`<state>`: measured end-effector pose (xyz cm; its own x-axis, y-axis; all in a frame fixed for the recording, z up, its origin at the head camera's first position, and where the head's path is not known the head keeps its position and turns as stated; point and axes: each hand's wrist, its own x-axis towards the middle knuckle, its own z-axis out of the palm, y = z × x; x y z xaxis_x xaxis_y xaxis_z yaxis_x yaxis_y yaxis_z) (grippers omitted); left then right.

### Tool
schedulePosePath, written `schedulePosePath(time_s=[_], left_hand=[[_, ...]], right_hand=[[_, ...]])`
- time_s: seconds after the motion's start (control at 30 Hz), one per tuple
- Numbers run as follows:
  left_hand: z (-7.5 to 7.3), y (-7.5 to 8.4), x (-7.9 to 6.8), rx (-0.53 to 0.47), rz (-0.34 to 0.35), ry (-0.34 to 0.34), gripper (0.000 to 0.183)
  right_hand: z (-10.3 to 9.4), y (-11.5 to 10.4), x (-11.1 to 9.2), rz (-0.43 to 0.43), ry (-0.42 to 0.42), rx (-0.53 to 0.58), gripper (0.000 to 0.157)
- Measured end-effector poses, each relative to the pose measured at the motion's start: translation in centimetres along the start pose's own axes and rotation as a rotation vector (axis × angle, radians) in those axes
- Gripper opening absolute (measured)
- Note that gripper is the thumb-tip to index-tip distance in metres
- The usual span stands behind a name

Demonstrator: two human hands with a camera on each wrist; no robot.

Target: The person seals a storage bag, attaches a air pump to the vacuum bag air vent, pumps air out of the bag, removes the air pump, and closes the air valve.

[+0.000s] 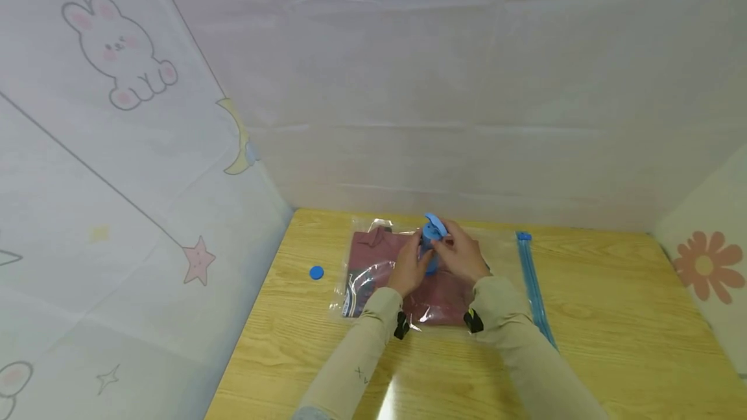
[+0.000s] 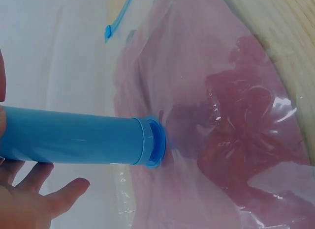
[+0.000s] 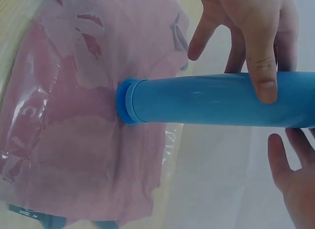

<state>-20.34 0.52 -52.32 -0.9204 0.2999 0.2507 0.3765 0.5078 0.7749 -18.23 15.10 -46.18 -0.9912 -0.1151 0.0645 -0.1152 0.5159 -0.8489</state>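
now the blue pump is stood on the clear bag, gripped by the fingers of left hand and right hand; probably light, stiff, slippery, it is best held mid-barrel.

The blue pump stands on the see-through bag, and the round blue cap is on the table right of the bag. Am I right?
Not quite: the cap lies left of the bag, as the head view shows. The pump does stand on the bag.

Pump stands on bag, right of disc.
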Motion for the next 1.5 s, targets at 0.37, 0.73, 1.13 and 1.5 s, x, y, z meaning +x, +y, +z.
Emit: schedulePosePath(time_s=[0.37,0.73,1.13,1.5], left_hand=[[-0.1,0.0,0.0,-0.041,-0.009,-0.029,0.053],[-0.8,0.1,0.2,-0.037,-0.061,-0.036,0.053],[-0.7,0.1,0.2,-0.118,-0.133,0.013,0.058],[-0.5,0.3,-0.4,-0.118,-0.18,0.059,0.058]], right_hand=[[-0.1,0.0,0.2,0.004,0.001,-0.018,0.055],[-0.3,-0.8,0.5,-0.009,0.006,-0.068,0.052],[0.3,-1.9,0.7,0.057,0.073,-0.125,0.053],[0.7,-1.9,0.4,0.187,0.146,-0.098,0.057]])
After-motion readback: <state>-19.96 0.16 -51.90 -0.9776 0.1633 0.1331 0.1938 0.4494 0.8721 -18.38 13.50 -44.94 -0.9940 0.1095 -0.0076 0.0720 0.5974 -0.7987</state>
